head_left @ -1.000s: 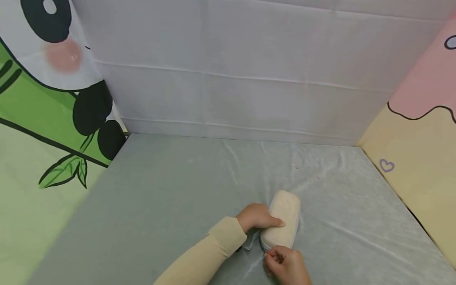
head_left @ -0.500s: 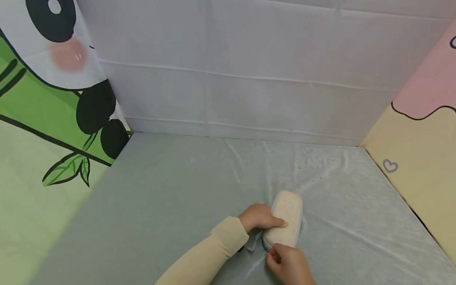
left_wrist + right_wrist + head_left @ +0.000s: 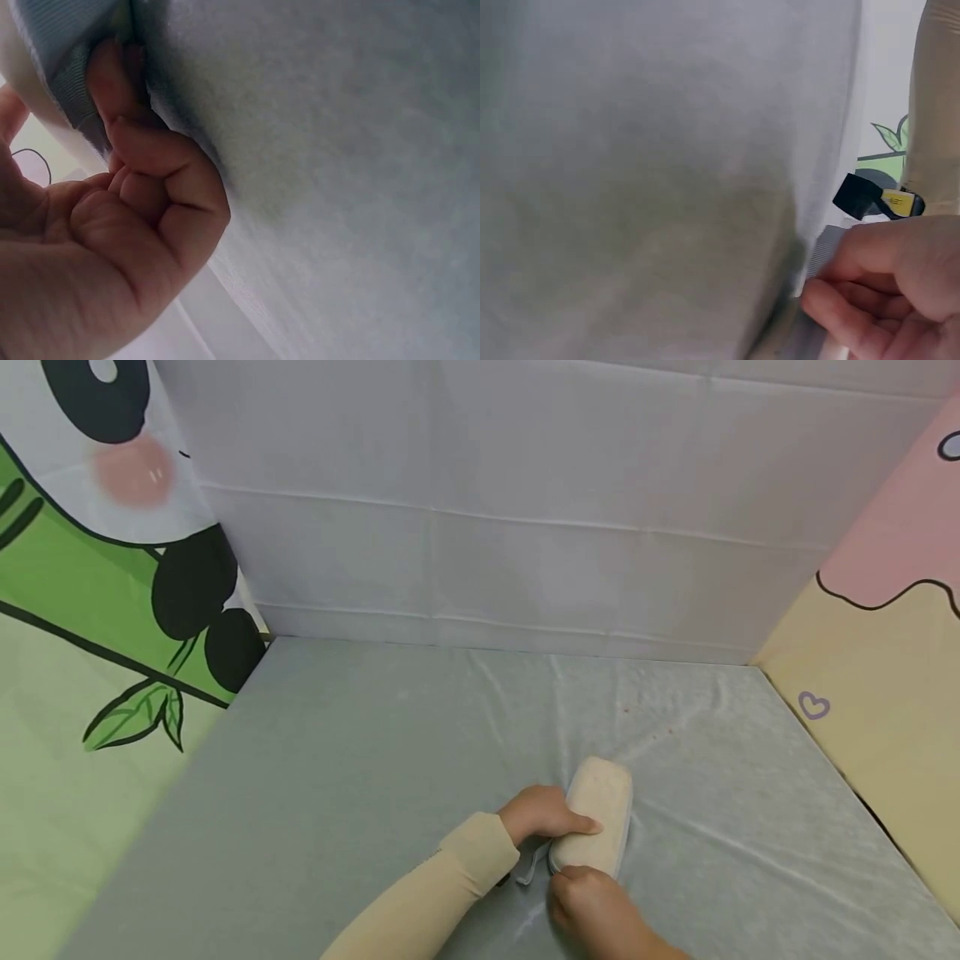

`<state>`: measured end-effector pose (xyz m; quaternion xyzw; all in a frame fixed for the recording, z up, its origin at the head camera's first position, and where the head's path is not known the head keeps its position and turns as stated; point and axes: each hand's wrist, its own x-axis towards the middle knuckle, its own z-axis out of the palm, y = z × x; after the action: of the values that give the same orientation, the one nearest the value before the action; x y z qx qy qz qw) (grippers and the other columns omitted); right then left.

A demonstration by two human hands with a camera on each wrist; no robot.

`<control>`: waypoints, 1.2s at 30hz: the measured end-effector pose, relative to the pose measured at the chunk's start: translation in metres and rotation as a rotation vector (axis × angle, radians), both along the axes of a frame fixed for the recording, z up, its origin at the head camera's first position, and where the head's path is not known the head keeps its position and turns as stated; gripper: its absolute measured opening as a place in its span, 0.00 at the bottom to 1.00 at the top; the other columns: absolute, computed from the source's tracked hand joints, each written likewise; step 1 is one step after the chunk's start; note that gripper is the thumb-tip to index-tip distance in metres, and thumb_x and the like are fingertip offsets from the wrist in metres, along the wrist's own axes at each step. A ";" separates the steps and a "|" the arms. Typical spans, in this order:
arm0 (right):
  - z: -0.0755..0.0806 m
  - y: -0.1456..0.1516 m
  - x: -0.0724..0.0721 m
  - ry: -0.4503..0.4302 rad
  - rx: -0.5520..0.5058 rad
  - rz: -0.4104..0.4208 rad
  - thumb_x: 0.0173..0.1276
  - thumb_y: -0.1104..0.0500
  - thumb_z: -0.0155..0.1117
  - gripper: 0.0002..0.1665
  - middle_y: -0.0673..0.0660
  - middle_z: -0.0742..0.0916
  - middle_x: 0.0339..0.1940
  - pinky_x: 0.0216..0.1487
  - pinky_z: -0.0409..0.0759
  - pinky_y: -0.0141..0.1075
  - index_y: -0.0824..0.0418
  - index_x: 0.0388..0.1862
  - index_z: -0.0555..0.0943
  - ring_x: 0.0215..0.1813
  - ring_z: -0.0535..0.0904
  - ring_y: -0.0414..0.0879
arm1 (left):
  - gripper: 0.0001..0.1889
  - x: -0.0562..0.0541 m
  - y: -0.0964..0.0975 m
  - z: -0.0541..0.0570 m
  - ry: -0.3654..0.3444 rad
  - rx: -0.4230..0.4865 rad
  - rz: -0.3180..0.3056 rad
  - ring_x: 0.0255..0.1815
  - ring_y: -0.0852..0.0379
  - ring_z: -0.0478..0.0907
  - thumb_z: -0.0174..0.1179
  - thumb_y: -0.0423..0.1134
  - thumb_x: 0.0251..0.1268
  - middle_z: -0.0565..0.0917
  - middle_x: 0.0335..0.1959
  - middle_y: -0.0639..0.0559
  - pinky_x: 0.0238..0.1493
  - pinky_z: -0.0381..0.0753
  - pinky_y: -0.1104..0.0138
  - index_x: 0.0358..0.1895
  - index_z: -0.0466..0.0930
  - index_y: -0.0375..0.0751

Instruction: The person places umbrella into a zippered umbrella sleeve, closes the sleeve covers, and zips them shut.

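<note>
A cream, rounded oblong pencil case (image 3: 606, 793) with a grey zippered side lies on the grey cloth, right of the middle in the head view. My left hand (image 3: 542, 812) grips it from the left, thumb on top and fingers curled under its side. In the left wrist view those fingers press against its ribbed blue-grey edge (image 3: 75, 82). At the near end my right hand (image 3: 600, 906) pinches at the zipper. The right wrist view has thumb and forefinger together beside the grey zipper tape (image 3: 825, 244); the pull itself is hidden by the fingers.
A grey strap loop (image 3: 531, 866) sticks out left of the case. The grey cloth (image 3: 337, 760) has wrinkles on its right side. A pale wall (image 3: 480, 568) stands behind, with cartoon-printed panels left and right. A black device with a yellow label (image 3: 898, 202) sits at the left wrist.
My right hand has turned over and edged forward and left along the case's near end, more forearm showing. The left hand keeps its hold; the case stays in place.
</note>
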<state>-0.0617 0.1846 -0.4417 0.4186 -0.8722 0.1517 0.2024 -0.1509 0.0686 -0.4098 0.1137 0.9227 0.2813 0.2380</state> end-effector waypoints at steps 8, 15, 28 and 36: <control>0.016 -0.003 -0.003 0.195 0.275 0.011 0.37 0.72 0.72 0.14 0.51 0.73 0.18 0.26 0.70 0.29 0.61 0.16 0.75 0.23 0.69 0.42 | 0.28 0.001 -0.003 0.001 0.003 0.015 0.002 0.21 0.56 0.70 0.62 0.63 0.52 0.77 0.23 0.49 0.23 0.69 0.68 0.28 0.78 0.36; 0.020 -0.004 -0.005 0.269 0.268 0.047 0.38 0.70 0.68 0.11 0.51 0.74 0.19 0.25 0.69 0.30 0.61 0.18 0.74 0.23 0.68 0.42 | 0.26 -0.003 -0.008 -0.003 -0.003 0.084 0.004 0.14 0.58 0.67 0.64 0.60 0.50 0.72 0.13 0.52 0.16 0.65 0.69 0.13 0.71 0.43; 0.024 0.005 -0.017 0.372 0.317 0.153 0.59 0.68 0.47 0.10 0.51 0.73 0.28 0.33 0.69 0.30 0.60 0.24 0.74 0.30 0.65 0.42 | 0.30 -0.012 -0.018 -0.009 -0.069 0.223 -0.004 0.07 0.59 0.62 0.67 0.55 0.51 0.66 0.04 0.53 0.12 0.62 0.70 0.04 0.60 0.49; 0.022 0.012 -0.022 0.343 0.410 0.189 0.75 0.69 0.15 0.33 0.54 0.75 0.38 0.48 0.71 0.36 0.62 0.33 0.75 0.42 0.70 0.47 | 0.29 -0.012 -0.018 -0.008 -0.079 0.225 -0.012 0.08 0.59 0.64 0.67 0.54 0.52 0.70 0.05 0.52 0.13 0.64 0.70 0.03 0.64 0.47</control>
<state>-0.0838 0.1966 -0.4195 0.5497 -0.7949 -0.0829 0.2429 -0.1627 0.0504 -0.4179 0.1339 0.8746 0.3858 0.2615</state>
